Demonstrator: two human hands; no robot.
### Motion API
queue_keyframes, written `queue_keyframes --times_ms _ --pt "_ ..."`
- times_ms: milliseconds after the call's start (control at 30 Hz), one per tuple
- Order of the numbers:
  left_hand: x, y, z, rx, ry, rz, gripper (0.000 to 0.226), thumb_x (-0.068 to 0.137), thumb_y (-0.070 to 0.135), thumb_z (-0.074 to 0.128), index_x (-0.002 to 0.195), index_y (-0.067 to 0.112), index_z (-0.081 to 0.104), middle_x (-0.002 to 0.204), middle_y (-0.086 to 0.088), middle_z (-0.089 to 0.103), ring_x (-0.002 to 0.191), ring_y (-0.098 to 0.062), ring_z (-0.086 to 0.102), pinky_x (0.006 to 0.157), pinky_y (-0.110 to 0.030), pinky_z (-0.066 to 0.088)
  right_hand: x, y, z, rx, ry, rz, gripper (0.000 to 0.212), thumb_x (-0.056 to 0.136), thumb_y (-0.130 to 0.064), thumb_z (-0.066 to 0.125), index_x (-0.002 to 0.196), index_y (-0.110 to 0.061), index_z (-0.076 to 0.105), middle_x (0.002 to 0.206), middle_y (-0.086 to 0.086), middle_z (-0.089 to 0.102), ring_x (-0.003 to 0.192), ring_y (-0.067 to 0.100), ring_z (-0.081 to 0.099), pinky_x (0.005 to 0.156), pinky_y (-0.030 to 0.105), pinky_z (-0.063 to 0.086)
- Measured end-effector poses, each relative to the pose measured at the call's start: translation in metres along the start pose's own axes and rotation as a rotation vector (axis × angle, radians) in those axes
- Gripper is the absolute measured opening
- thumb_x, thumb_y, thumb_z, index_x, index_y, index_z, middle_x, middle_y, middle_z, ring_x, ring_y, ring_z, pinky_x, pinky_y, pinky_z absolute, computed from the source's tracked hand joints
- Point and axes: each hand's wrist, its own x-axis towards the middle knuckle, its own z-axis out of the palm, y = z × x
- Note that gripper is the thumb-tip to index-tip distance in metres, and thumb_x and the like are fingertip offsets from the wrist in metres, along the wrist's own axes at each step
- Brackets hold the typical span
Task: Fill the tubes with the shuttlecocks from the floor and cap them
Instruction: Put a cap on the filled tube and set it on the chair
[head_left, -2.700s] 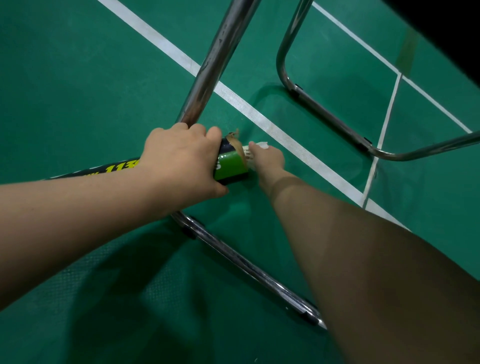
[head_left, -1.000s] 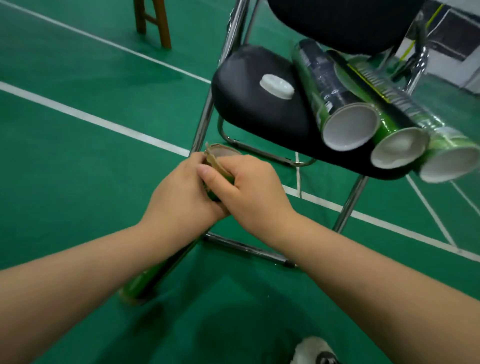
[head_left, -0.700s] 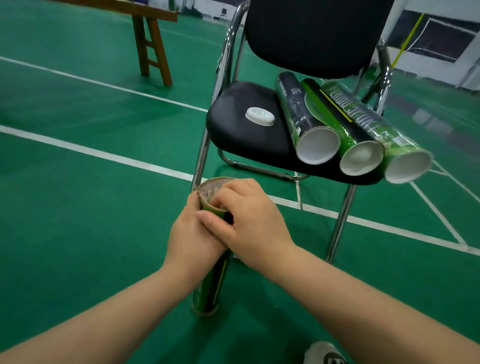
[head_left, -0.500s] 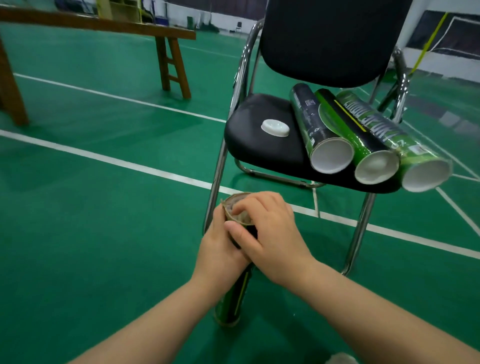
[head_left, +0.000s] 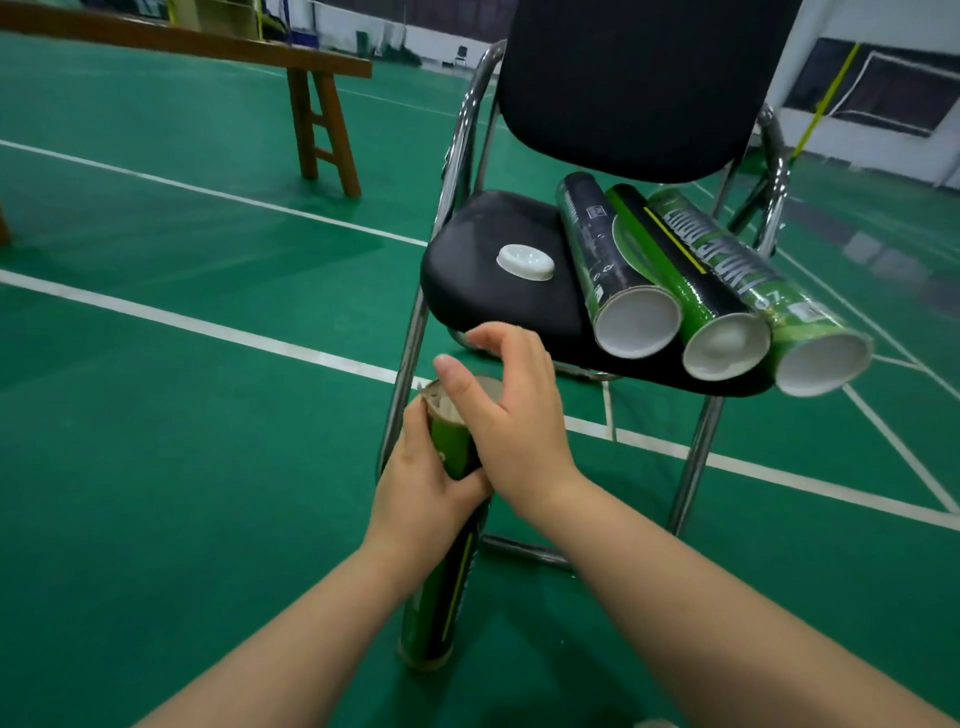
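Note:
A green and black shuttlecock tube (head_left: 441, 592) stands upright on the floor in front of the chair. My left hand (head_left: 421, 483) grips it just below its open top, where white feathers show inside. Over that open top hovers my right hand (head_left: 506, 410), fingers loosely spread and holding nothing, with its thumb at the rim. A white cap (head_left: 525, 262) lies on the black chair seat (head_left: 478, 291). Beside the cap, three tubes (head_left: 613, 270) lie side by side with their ends toward me.
The chrome chair legs (head_left: 405, 374) stand directly behind the tube I hold. A wooden bench (head_left: 311, 93) stands at the back left. White court lines cross the green floor. Something white (head_left: 655, 723) peeks in at the bottom edge.
I lifted the tube from lying under the chair to upright. My right hand has come off the rim and opened above it. The view has risen toward the chair.

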Motion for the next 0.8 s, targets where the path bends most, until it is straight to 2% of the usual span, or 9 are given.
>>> queue_keyframes --times_ms 100,167,300,367,433,500,633,700,800 --pt "0.017 -0.001 0.006 0.01 0.013 -0.01 0.07 0.067 0.035 0.076 0.123 0.017 0.037 0.101 -0.001 0.06 0.09 -0.026 0.06 0.067 -0.031 0.042 0.027 -0.004 0.003 -0.089 -0.02 0.048 0.046 0.086 -0.048 0.055 0.121 -0.019 0.048 0.122 -0.002 0.047 0.117 0.015 0.04 0.102 0.035 0.033" --pt "0.027 -0.001 0.009 0.008 0.04 -0.022 0.072 0.067 0.035 0.075 0.125 0.014 0.038 0.105 -0.005 0.061 0.092 -0.029 0.058 0.067 -0.031 0.04 0.049 -0.005 0.008 -0.166 -0.02 0.09 0.049 0.089 -0.043 0.054 0.129 -0.017 0.042 0.132 0.002 0.042 0.122 0.019 0.035 0.104 0.034 0.03" --pt "0.053 0.006 0.011 -0.03 0.069 -0.041 0.068 0.069 0.036 0.076 0.124 0.021 0.039 0.102 0.003 0.056 0.087 -0.02 0.053 0.066 -0.027 0.036 0.093 0.004 0.018 -0.396 -0.008 0.097 0.058 0.089 -0.048 0.05 0.136 -0.017 0.034 0.14 0.004 0.034 0.131 0.024 0.027 0.107 0.039 0.027" --pt "0.07 0.007 0.012 -0.038 0.048 -0.054 0.069 0.069 0.04 0.075 0.124 0.021 0.038 0.105 0.001 0.057 0.09 -0.022 0.055 0.07 -0.031 0.043 0.113 0.012 0.019 -0.502 0.021 0.116 0.064 0.088 -0.052 0.049 0.138 -0.017 0.031 0.144 0.005 0.031 0.133 0.026 0.026 0.11 0.041 0.026" --pt "0.083 0.006 0.013 -0.041 0.038 -0.059 0.069 0.069 0.042 0.075 0.123 0.021 0.038 0.108 -0.002 0.06 0.093 -0.025 0.057 0.075 -0.035 0.047 0.134 0.022 0.017 -0.586 0.066 0.159 0.069 0.087 -0.055 0.048 0.142 -0.018 0.027 0.149 0.006 0.026 0.137 0.029 0.021 0.112 0.045 0.021" --pt "0.092 0.005 0.014 -0.045 0.043 -0.052 0.069 0.069 0.043 0.076 0.122 0.021 0.038 0.107 0.0 0.057 0.09 -0.021 0.054 0.073 -0.031 0.044 0.152 0.032 0.016 -0.63 0.074 0.248 0.074 0.088 -0.057 0.046 0.145 -0.019 0.021 0.153 0.007 0.018 0.14 0.031 0.015 0.114 0.047 0.017" --pt "0.096 0.0 0.015 -0.083 0.028 -0.028 0.071 0.068 0.043 0.076 0.124 0.024 0.035 0.109 0.005 0.053 0.092 -0.016 0.051 0.074 -0.026 0.04 0.175 0.047 0.022 -0.68 -0.055 0.394 0.076 0.088 -0.06 0.044 0.148 -0.025 0.013 0.157 0.007 0.005 0.142 0.037 0.008 0.114 0.049 0.014" --pt "0.096 -0.001 0.014 -0.084 0.019 -0.018 0.073 0.068 0.043 0.076 0.126 0.024 0.035 0.108 0.006 0.051 0.092 -0.015 0.049 0.074 -0.024 0.039 0.187 0.05 0.022 -0.695 -0.126 0.439 0.071 0.088 -0.061 0.041 0.147 -0.027 0.021 0.155 0.009 0.015 0.139 0.039 0.017 0.11 0.05 0.02" --pt "0.096 -0.001 0.011 -0.088 0.012 -0.012 0.075 0.068 0.043 0.076 0.127 0.024 0.034 0.107 0.009 0.049 0.093 -0.012 0.048 0.076 -0.022 0.037 0.195 0.052 0.019 -0.793 -0.168 0.415 0.052 0.089 -0.055 0.04 0.129 -0.024 0.05 0.135 0.011 0.048 0.122 0.037 0.043 0.099 0.044 0.034"
